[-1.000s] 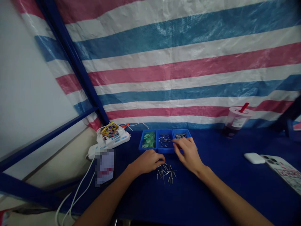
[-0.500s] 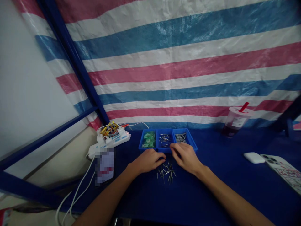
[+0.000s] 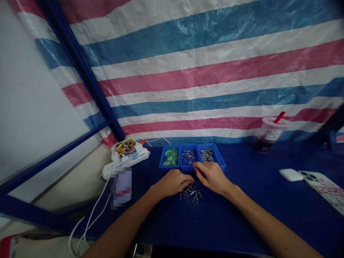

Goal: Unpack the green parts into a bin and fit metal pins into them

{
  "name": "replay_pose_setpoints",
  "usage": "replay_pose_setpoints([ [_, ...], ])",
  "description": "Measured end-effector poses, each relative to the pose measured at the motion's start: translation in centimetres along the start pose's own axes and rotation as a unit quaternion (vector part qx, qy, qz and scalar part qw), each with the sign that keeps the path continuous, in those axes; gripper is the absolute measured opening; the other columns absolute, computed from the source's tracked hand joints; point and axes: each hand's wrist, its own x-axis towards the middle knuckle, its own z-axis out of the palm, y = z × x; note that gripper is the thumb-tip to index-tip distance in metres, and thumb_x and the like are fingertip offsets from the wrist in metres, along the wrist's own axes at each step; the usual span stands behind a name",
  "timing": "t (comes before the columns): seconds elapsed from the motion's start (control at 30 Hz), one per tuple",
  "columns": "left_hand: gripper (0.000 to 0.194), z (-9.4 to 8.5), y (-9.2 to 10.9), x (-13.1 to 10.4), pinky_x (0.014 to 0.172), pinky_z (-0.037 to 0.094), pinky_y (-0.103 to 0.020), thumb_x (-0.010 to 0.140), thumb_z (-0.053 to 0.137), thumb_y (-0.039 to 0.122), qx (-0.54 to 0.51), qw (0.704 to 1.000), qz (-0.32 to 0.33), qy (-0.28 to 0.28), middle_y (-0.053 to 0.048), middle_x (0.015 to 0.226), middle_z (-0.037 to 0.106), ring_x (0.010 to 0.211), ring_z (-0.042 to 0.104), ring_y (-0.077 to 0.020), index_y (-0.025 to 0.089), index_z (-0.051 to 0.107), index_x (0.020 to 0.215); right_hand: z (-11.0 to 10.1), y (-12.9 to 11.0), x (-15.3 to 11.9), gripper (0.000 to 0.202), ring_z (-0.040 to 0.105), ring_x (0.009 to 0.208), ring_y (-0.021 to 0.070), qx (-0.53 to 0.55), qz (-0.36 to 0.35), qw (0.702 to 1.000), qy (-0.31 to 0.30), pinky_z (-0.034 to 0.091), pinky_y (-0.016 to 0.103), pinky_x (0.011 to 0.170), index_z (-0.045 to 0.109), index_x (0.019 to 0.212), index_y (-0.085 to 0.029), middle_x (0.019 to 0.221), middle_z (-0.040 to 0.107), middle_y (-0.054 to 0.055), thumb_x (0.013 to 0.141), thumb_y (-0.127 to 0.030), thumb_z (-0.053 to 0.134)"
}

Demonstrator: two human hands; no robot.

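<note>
A loose pile of thin metal blind rivets (image 3: 192, 195) lies on the blue tabletop (image 3: 215, 222). My left hand (image 3: 173, 183) is at the pile's far edge, thumb and forefinger drawn close together; whether a rivet sits between them is too small to tell. By the front rim of the middle bin, my right hand (image 3: 212, 175) is closed, its fingertips together and their contents hidden. The middle blue bin (image 3: 189, 168) holds more rivets. Green plastic pieces (image 3: 171, 156) fill the left bin, and grey plug-like pieces (image 3: 206, 155) lie in the right one.
A white power strip (image 3: 134, 157) with snack packets stands at the left, its cables hanging down near a blurred package (image 3: 122, 188). Rightward are a drink cup (image 3: 270, 134) with a red straw, a white earbud case (image 3: 290, 175) and a phone (image 3: 324, 188). Striped sheeting hangs behind.
My left hand has shifted slightly right, over the far edge of the rivet pile. My right hand stays near the middle bin's front rim. The view has tilted a little.
</note>
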Motion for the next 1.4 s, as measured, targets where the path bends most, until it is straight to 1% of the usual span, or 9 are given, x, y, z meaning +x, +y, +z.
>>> replay_pose_setpoints([
  [0.23, 0.014, 0.04, -0.29, -0.06, 0.061, 0.043, -0.023, 0.097, 0.063, 0.03, 0.009, 1.0, -0.006, 0.01, 0.0, 0.069, 0.069, 0.064, 0.067, -0.0164, 0.025, 0.075, 0.1, 0.07, -0.01, -0.04, 0.018, 0.063, 0.064, 0.0161, 0.004, 0.003, 1.0, -0.02, 0.038, 0.028, 0.063, 0.06, 0.107, -0.02, 0.077, 0.07, 0.002, 0.104, -0.019, 0.042],
  [0.47, 0.017, -0.09, -0.04, -0.09, 0.06, 0.041, -0.023, 0.1, 0.059, 0.033, 0.019, 1.0, -0.006, 0.019, 0.001, 0.067, 0.065, 0.061, 0.064, -0.0158, 0.021, 0.07, 0.103, -0.12, -0.14, -0.02, 0.017, 0.064, 0.066, 0.0162, 0.028, -0.002, 0.999, -0.044, 0.039, 0.028, 0.064, 0.06, 0.102, -0.021, 0.079, 0.069, 0.001, 0.105, -0.025, 0.044],
  [0.6, 0.019, -0.61, 0.16, -0.13, 0.058, 0.039, -0.022, 0.101, 0.056, 0.032, -0.004, 0.998, -0.003, 0.058, 0.002, 0.065, 0.063, 0.055, 0.058, -0.0123, 0.019, 0.068, 0.107, -0.31, -0.22, 0.03, 0.021, 0.064, 0.068, 0.0164, 0.037, -0.001, 0.998, -0.057, 0.04, 0.029, 0.066, 0.061, 0.097, -0.021, 0.079, 0.069, 0.002, 0.106, -0.028, 0.044],
  [0.7, 0.02, -0.82, 0.17, -0.26, 0.054, 0.036, -0.021, 0.102, 0.055, 0.032, -0.03, 0.995, -0.003, 0.097, 0.005, 0.059, 0.057, 0.051, 0.053, -0.0101, 0.018, 0.067, 0.11, -0.32, -0.2, 0.06, 0.022, 0.064, 0.068, 0.016, 0.036, 0.002, 0.997, -0.064, 0.039, 0.029, 0.066, 0.061, 0.096, -0.021, 0.08, 0.069, 0.002, 0.107, -0.028, 0.043],
  [0.8, 0.021, -0.69, -0.02, -0.4, 0.052, 0.034, -0.021, 0.102, 0.055, 0.033, -0.045, 0.99, -0.004, 0.131, 0.007, 0.054, 0.05, 0.047, 0.049, -0.0086, 0.019, 0.067, 0.111, -0.29, -0.16, 0.1, 0.026, 0.062, 0.066, 0.0151, 0.029, 0.002, 0.998, -0.061, 0.037, 0.028, 0.064, 0.061, 0.092, -0.02, 0.077, 0.068, 0.001, 0.108, -0.029, 0.041],
  [0.97, 0.019, -0.3, -0.41, -0.48, 0.052, 0.031, -0.021, 0.102, 0.056, 0.033, -0.044, 0.984, -0.007, 0.171, 0.009, 0.051, 0.046, 0.044, 0.044, -0.007, 0.019, 0.068, 0.108, -0.18, -0.08, 0.12, 0.033, 0.061, 0.064, 0.0146, 0.023, 0.002, 0.997, -0.067, 0.036, 0.027, 0.064, 0.059, 0.088, -0.019, 0.074, 0.066, 0.001, 0.11, -0.032, 0.037],
  [1.07, 0.021, -0.4, -0.36, -0.44, 0.053, 0.032, -0.021, 0.102, 0.055, 0.034, -0.047, 0.984, -0.02, 0.171, 0.008, 0.052, 0.05, 0.046, 0.047, -0.0075, 0.02, 0.068, 0.11, -0.12, -0.03, 0.06, 0.034, 0.061, 0.064, 0.0151, 0.027, -0.004, 0.998, -0.065, 0.037, 0.027, 0.064, 0.059, 0.089, -0.019, 0.075, 0.066, 0.002, 0.11, -0.032, 0.035],
  [1.23, 0.026, -0.77, -0.23, -0.38, 0.06, 0.04, -0.022, 0.105, 0.049, 0.035, -0.045, 0.984, -0.03, 0.169, 0.003, 0.073, 0.07, 0.057, 0.061, -0.0093, 0.02, 0.069, 0.109, -0.06, -0.01, -0.06, 0.029, 0.064, 0.069, 0.0161, 0.048, -0.017, 0.998, -0.039, 0.04, 0.028, 0.066, 0.061, 0.098, -0.019, 0.081, 0.069, 0.004, 0.11, -0.029, 0.037],
  [1.4, 0.027, -0.78, -0.25, -0.41, 0.064, 0.043, -0.023, 0.106, 0.046, 0.034, -0.03, 0.986, -0.011, 0.165, 0.001, 0.081, 0.074, 0.066, 0.067, -0.0117, 0.019, 0.068, 0.107, -0.1, -0.15, -0.05, 0.02, 0.066, 0.074, 0.0165, 0.075, -0.02, 0.997, 0.009, 0.044, 0.028, 0.068, 0.059, 0.109, -0.019, 0.088, 0.07, 0.004, 0.108, -0.022, 0.04],
])
